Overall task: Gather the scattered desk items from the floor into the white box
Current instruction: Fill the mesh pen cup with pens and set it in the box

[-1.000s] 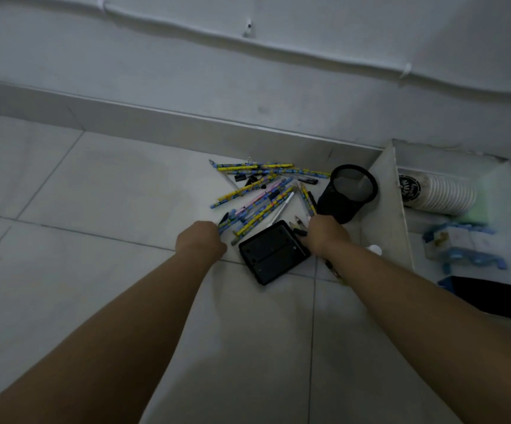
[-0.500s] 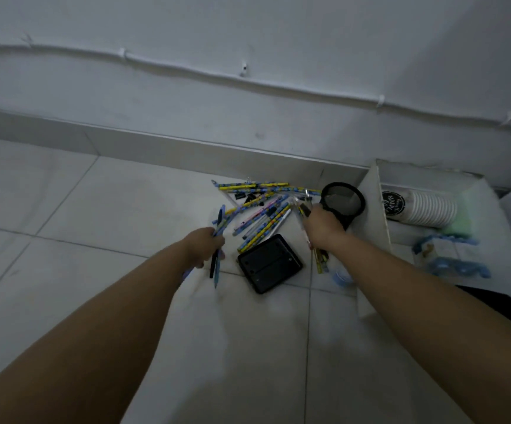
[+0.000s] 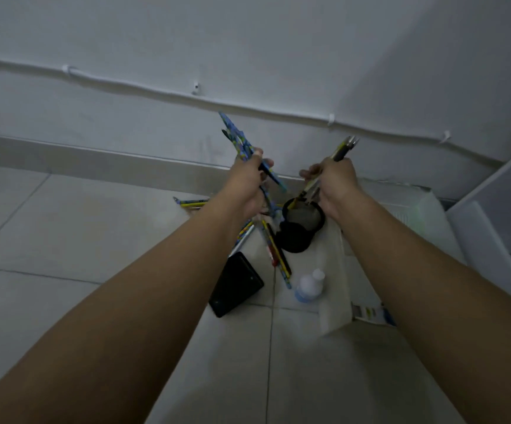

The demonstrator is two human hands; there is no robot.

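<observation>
Above the floor: both hands raised, ready for boxing.
Left hand (image 3: 248, 175): grasping blue pencils (image 3: 238, 139).
Right hand (image 3: 333, 179): grasping pens (image 3: 343, 149).
Below hands: mesh cup (image 3: 301, 228).

You're over a floor (image 3: 64, 240) of large pale tiles, smooth with a dull sheen. The black pen cup (image 3: 301, 223) is fine mesh — matt, see-through at the wall. Beside it, the small bottle (image 3: 309, 286) looks like translucent plastic with a white cap. The flat black case (image 3: 236, 284) has a smooth, faintly glossy face. The pencils (image 3: 275, 249) on the tiles carry glossy printed coatings — blue and yellow. The white box (image 3: 333, 270) wall looks matt, like card or foam board.
</observation>
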